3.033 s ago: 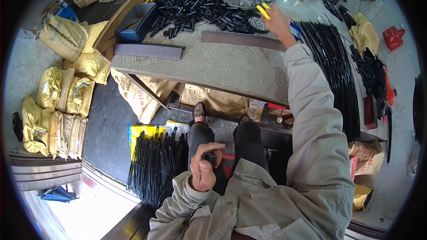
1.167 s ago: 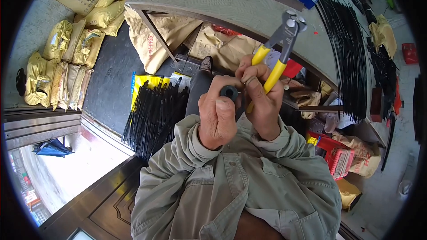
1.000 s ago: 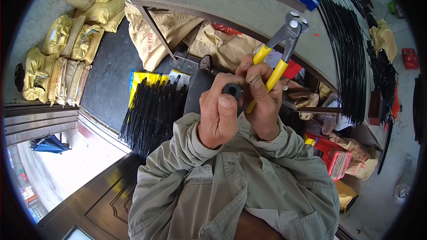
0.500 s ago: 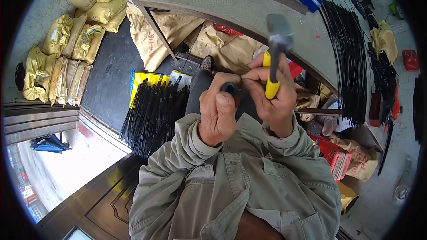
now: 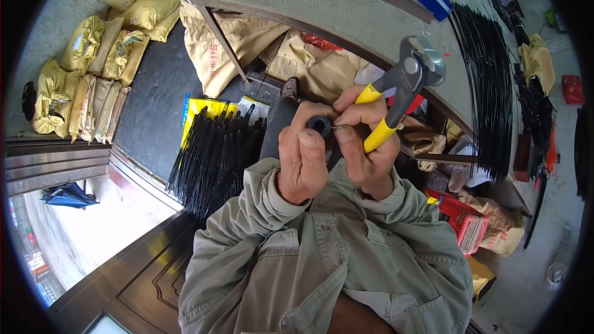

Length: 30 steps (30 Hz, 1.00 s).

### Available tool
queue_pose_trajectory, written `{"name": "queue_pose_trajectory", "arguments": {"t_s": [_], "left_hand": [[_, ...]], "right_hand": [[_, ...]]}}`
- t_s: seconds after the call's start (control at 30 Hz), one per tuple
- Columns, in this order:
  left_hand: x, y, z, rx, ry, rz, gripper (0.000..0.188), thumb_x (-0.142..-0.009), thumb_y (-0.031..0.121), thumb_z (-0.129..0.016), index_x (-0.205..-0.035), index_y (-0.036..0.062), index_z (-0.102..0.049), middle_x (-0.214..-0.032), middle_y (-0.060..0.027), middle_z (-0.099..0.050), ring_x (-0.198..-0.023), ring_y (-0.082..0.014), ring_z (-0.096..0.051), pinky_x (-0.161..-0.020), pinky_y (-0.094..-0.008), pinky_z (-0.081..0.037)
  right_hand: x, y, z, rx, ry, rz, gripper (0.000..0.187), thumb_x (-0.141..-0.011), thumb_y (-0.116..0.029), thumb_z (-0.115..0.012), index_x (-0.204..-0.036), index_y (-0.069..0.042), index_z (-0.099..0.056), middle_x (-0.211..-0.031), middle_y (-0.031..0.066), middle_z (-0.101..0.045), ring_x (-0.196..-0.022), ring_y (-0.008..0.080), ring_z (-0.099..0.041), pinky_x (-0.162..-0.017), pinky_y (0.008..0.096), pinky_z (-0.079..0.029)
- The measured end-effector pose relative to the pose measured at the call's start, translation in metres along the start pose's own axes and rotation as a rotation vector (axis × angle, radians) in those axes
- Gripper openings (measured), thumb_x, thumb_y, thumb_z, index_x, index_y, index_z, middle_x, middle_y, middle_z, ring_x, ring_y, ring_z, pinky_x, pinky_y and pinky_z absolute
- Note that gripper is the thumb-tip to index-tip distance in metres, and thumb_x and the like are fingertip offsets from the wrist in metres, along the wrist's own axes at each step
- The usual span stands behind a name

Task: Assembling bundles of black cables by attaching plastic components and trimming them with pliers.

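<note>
A black tube with a round open end [image 5: 319,125] is gripped in my left hand [image 5: 300,161], its opening turned up toward me. My right hand [image 5: 371,148] is closed around a pair of end-cutting pliers [image 5: 409,74] with yellow grips, whose dark jaws point up and to the right, away from the tube. At the tube's right side, the thumb and forefinger of the same hand pinch a thin metal pin or wire [image 5: 336,127], too small to make out exactly. The rest of the tube is hidden below my left hand.
A bundle of black rods [image 5: 216,154] stands left of my legs. Ahead, a workbench [image 5: 359,21] carries metal strips, a blue box [image 5: 431,0] and more black rods [image 5: 486,86]. Yellow sacks [image 5: 86,43] are stacked at the far left. A red basket [image 5: 464,226] sits at the right.
The pliers have turned in my right hand; their jaws have swung to the right and now show from the side. My left hand still holds the tube in nearly the same place.
</note>
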<state>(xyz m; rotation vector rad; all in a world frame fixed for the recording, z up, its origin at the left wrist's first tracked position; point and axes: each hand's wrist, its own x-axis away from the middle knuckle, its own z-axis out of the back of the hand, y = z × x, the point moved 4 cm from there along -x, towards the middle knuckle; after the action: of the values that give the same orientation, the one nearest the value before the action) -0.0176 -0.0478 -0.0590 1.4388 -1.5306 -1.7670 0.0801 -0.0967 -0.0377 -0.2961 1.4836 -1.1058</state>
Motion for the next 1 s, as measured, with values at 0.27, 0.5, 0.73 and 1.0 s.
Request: {"name": "queue_pose_trajectory", "arguments": {"t_s": [0.27, 0.5, 0.73, 1.0], "left_hand": [[-0.001, -0.002, 0.006, -0.07, 0.039, -0.019, 0.053, -0.092, 0.046, -0.029, -0.095, -0.0023, -0.051, -0.062, -0.0045, -0.046, -0.05, -0.0082, -0.04, -0.046, -0.0243, -0.03], [0.0, -0.021, 0.026, 0.056, 0.029, 0.173, 0.056, -0.092, 0.049, -0.027, -0.093, -0.0015, -0.051, -0.064, -0.0029, -0.047, -0.053, -0.0066, -0.039, -0.048, -0.0211, -0.028], [0.004, -0.02, 0.029, 0.173, 0.037, 0.216, 0.055, -0.092, 0.048, -0.026, -0.091, -0.0011, -0.052, -0.066, -0.0018, -0.048, -0.051, -0.0053, -0.037, -0.048, -0.019, -0.028], [0.013, -0.024, 0.019, 0.135, -0.024, 0.298, 0.053, -0.093, 0.046, -0.03, -0.094, -0.0029, -0.051, -0.078, -0.0047, -0.052, -0.055, -0.0049, -0.041, -0.049, -0.0182, -0.031]], "right_hand": [[0.001, 0.007, -0.006, -0.022, 0.026, -0.01, 0.008, -0.08, -0.006, -0.059, -0.082, 0.001, -0.054, -0.094, 0.0136, -0.05, -0.083, 0.0169, -0.047, -0.075, 0.0269, -0.038], [-0.005, 0.011, 0.002, 0.201, -0.085, -0.035, 0.005, -0.077, 0.001, -0.058, -0.081, 0.002, -0.058, -0.097, 0.0147, -0.053, -0.079, 0.018, -0.052, -0.07, 0.0271, -0.042], [-0.005, -0.011, 0.042, 1.057, -0.62, 0.232, 0.013, -0.072, -0.001, -0.06, -0.085, 0.0, -0.06, -0.097, 0.0123, -0.055, -0.075, 0.0245, -0.057, -0.063, 0.0305, -0.048], [-0.022, -0.023, 0.044, 1.194, -0.6, 0.426, 0.018, -0.074, -0.009, -0.06, -0.091, -0.002, -0.06, -0.104, 0.011, -0.052, -0.086, 0.0245, -0.055, -0.071, 0.0369, -0.045]]}}
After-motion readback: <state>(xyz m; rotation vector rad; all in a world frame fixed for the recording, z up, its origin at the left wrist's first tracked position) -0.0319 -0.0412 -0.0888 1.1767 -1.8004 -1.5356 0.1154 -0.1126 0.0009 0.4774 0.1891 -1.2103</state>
